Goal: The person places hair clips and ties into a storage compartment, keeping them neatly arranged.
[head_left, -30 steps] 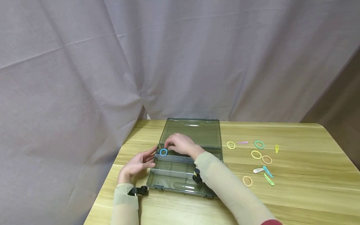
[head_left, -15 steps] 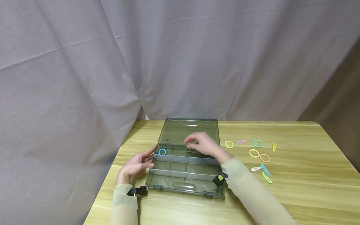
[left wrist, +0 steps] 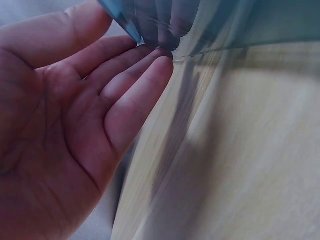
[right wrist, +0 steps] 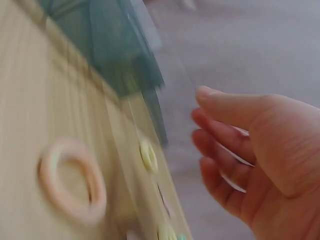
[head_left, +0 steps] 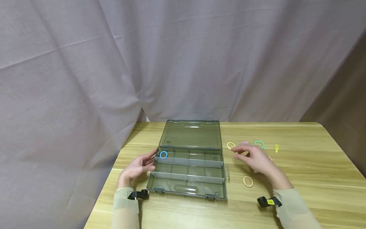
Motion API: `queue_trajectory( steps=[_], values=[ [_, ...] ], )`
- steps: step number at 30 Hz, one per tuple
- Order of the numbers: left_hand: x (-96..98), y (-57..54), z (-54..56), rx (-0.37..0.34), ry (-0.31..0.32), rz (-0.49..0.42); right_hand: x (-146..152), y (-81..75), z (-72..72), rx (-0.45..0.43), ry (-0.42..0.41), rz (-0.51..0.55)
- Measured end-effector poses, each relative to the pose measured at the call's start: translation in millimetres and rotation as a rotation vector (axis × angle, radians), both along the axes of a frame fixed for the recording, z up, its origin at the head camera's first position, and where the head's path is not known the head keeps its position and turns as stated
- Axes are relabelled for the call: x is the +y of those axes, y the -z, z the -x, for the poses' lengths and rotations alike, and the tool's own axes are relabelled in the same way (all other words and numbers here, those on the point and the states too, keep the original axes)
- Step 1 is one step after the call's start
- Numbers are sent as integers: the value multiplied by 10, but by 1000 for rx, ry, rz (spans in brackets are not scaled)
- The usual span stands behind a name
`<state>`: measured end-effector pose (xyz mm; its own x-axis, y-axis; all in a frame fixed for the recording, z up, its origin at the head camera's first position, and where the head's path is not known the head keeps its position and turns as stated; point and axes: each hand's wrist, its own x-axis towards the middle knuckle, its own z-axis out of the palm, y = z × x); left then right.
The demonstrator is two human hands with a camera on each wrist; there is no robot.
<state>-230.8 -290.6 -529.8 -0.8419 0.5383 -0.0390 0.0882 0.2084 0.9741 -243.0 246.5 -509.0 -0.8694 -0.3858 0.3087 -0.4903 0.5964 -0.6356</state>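
Observation:
An organizer box (head_left: 187,176) of clear smoky plastic lies with its lid (head_left: 191,133) folded back, two dividers splitting it into long rows. Within its back row, at the left end, is a blue hair tie (head_left: 163,155). My left hand (head_left: 139,167) holds the box's left side, thumb at the rim and fingers along the outer wall (left wrist: 165,22). Fingers bent and holding nothing, my right hand (head_left: 254,159) hovers over the table right of the box. Its fingertips are close to a yellow hair tie (head_left: 231,146), and it partly hides other hair ties and clips.
Around the right hand lie a green hair tie (head_left: 259,144), a pale orange hair tie (head_left: 247,182), a pink snap clip (head_left: 243,143) and a yellow snap clip (head_left: 276,148). A grey curtain (head_left: 183,63) hangs behind the wooden table (head_left: 320,165).
My right hand has moved from the box's back row rightward to above the loose hair ties, leaving the blue one in the box. The left hand stays at the box's left side.

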Motion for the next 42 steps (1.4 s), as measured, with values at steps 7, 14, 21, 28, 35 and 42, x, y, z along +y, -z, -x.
queue_trajectory(
  steps=[7,14,21,28,35,42],
  values=[
    [-23,10,-4,4,8,-4,343,120,-316,-61,-89,-63],
    [-27,-3,-8,7,9,-1,407,178,-435,-61,-166,-119],
    [-4,5,2,5,18,-17,394,155,-466,-36,-134,-196],
    [-7,-5,-2,8,15,-12,369,147,-470,-42,-112,-242],
    [-21,2,-5,6,16,-11,341,175,-466,-41,-99,-291],
    [-12,3,5,7,17,-14,319,180,-475,-23,-106,-286]
  ],
)
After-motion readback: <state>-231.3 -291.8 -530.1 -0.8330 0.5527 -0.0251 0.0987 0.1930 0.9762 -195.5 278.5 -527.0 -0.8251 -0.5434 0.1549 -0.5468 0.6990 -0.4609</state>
